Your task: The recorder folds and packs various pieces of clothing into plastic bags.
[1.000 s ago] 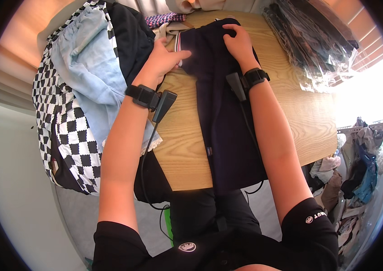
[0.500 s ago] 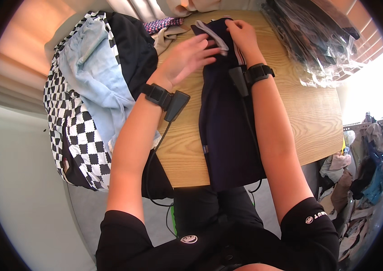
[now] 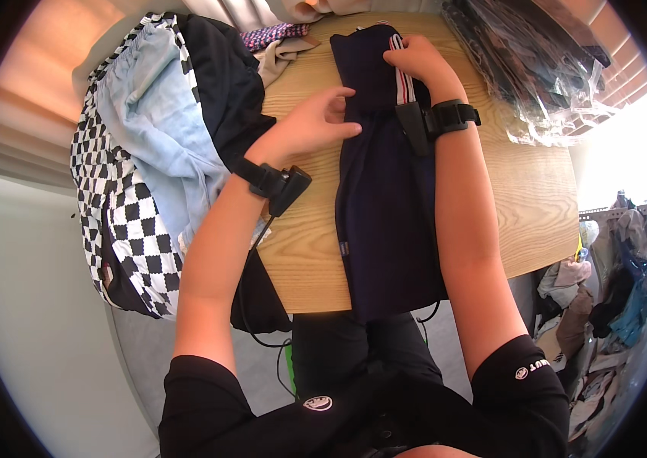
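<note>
A dark navy garment (image 3: 388,214) lies lengthwise on the wooden table, its near end hanging just over the front edge. A white, red and dark striped band runs along its far right side. My right hand (image 3: 419,61) is closed at that far right edge, with the cloth by the striped band between thumb and fingers. At the garment's left edge, my left hand (image 3: 320,122) is open, thumb and fingers apart, nothing held. Whether its fingertips touch the cloth I cannot tell. Both wrists carry black straps with small black blocks and cables.
Checkered (image 3: 136,221), light blue (image 3: 155,137) and black clothes (image 3: 228,80) are heaped at the left. Clear plastic bags of dark clothing (image 3: 522,69) lie at the far right of the table (image 3: 522,191). More clothes (image 3: 629,298) hang below, right. A patterned cloth (image 3: 274,37) lies at the back.
The grey strip at the garment's far end is out of sight, and the striped band now shows more. My left hand has moved down slightly; my right hand has shifted a little right.
</note>
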`<state>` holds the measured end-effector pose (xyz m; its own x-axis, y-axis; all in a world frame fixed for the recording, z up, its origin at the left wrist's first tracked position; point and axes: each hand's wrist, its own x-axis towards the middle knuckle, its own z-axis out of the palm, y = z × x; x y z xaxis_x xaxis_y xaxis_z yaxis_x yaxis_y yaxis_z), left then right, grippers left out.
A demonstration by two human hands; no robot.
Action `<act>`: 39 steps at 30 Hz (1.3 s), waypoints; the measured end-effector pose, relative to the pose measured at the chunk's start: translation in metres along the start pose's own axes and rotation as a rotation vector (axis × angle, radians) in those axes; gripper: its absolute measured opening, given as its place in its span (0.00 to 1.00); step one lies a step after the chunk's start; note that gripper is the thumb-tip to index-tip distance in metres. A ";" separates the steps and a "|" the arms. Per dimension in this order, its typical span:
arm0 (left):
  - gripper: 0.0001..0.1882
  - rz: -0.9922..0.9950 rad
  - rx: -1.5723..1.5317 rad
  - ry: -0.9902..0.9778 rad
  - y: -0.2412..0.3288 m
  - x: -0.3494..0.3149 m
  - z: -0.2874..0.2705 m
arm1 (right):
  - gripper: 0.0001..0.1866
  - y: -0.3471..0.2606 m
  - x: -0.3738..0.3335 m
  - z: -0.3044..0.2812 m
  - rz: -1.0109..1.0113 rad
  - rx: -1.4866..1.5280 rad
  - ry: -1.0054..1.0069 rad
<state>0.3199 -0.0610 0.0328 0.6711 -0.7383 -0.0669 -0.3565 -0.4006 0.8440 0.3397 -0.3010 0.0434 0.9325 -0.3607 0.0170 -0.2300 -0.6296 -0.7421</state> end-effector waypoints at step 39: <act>0.44 -0.184 0.499 -0.363 0.057 -0.047 0.024 | 0.27 0.006 -0.011 0.003 0.005 -0.431 0.258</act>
<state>0.2526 -0.0625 0.0713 0.5188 -0.7352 -0.4363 -0.5747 -0.6777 0.4587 0.3290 -0.2989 0.0364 0.8445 -0.4883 0.2201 -0.3789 -0.8351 -0.3988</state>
